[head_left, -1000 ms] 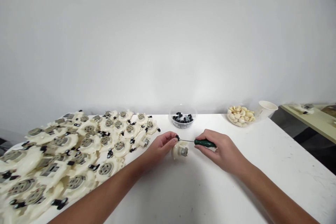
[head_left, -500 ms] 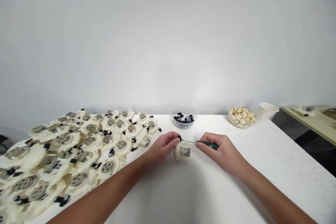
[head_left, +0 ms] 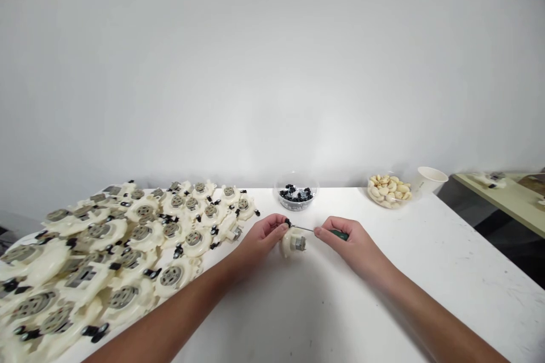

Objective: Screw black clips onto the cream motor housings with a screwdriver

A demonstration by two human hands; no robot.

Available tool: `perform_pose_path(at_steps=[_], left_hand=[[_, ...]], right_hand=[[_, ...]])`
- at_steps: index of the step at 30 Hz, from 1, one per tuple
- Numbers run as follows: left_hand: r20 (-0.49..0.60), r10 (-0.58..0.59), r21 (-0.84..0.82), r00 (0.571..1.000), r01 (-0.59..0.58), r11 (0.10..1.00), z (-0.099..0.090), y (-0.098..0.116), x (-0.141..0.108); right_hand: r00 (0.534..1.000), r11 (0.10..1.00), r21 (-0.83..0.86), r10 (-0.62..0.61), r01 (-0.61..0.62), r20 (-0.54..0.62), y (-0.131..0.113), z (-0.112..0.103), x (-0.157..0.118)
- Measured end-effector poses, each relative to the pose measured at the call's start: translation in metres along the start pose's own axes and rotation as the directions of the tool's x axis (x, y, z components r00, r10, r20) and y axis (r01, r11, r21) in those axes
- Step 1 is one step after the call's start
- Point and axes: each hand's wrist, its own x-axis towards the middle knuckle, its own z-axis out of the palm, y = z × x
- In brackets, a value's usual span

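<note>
Near the middle of the white table, my left hand [head_left: 269,233] is closed on a cream plastic motor housing [head_left: 287,245], with a small grey motor [head_left: 300,244] facing right. A small black part [head_left: 288,222] sits at the top of the housing, by my left thumb and fingertips. My right hand [head_left: 347,238] is wrapped round the green handle of a screwdriver [head_left: 340,235]. Its thin metal shaft points left, and the tip reaches the black part; the exact contact point is too small to make out.
Many similar motor housings [head_left: 123,295] with black parts cover the table's left side. Behind my hands stands a clear bowl [head_left: 297,204] of small black parts and screws. To the right are a bowl of cream plastic pieces [head_left: 389,190] and a white paper cup [head_left: 430,180].
Both hands stay on the housing and the screwdriver. My right hand's grip has turned slightly round the handle. The whole view has shifted a little.
</note>
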Motion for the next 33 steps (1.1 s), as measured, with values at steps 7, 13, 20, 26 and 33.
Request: perform_pose_path(at_steps=[7,13,20,26,33], left_hand=[[-0.020,0.030,0.036,0.999,-0.029,0.999,-0.003,-0.004,0.002],[-0.048,0.035,0.042,0.998,-0.033,0.999,-0.003,-0.008,0.001],[-0.128,0.066,0.146,0.990,-0.047,0.988,-0.003,-0.012,-0.001],[-0.137,0.084,0.234,0.987,-0.051,0.971,-0.001,-0.009,-0.001],[-0.065,0.243,0.592,0.968,-0.158,0.790,0.002,0.000,-0.009]], right_hand=[[0.990,0.980,-0.146,-0.138,0.139,0.017,0.004,-0.004,0.006],[0.979,0.954,-0.221,-0.199,0.203,0.038,0.007,-0.008,0.009],[0.973,0.950,-0.224,-0.196,0.219,0.120,0.018,-0.009,0.015],[0.975,0.955,-0.220,-0.170,0.198,0.139,0.024,-0.005,0.017],[0.976,0.951,-0.223,-0.200,0.216,0.092,0.023,-0.006,0.017]])
